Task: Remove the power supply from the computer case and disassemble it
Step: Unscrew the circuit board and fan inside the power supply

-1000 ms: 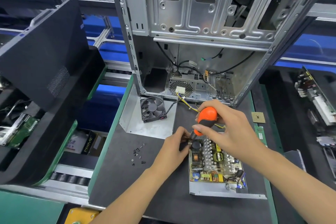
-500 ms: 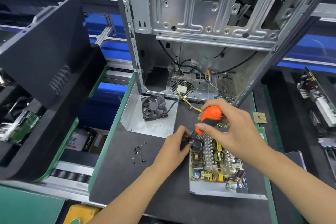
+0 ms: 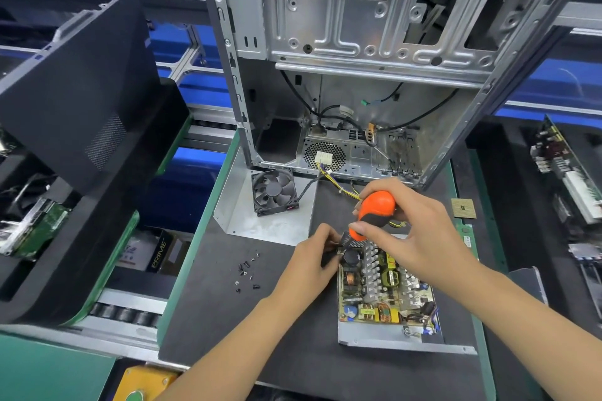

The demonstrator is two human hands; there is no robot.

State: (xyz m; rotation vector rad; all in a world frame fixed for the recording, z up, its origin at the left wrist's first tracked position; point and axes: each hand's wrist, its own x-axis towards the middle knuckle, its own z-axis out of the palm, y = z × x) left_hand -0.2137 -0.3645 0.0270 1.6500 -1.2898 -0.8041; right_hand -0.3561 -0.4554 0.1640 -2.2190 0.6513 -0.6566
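The opened power supply (image 3: pixel 387 299) lies on the black mat, its circuit board with coils, capacitors and a heatsink exposed in a metal tray. My right hand (image 3: pixel 413 238) grips an orange and black screwdriver (image 3: pixel 374 210), held upright over the board's far left corner. My left hand (image 3: pixel 312 257) pinches that same corner of the power supply beside the screwdriver tip. The tip itself is hidden by my fingers. The empty grey computer case (image 3: pixel 358 42) stands behind, with loose cables inside.
A black fan (image 3: pixel 275 190) lies on a metal cover plate (image 3: pixel 270 225) in front of the case. Several loose screws (image 3: pixel 247 270) sit on the mat at left. A CPU chip (image 3: pixel 463 208) lies at right. A black side panel (image 3: pixel 75 91) leans at left.
The view has shifted slightly; both hands stay at the board's corner, with the screwdriver handle turned a little in my right hand.
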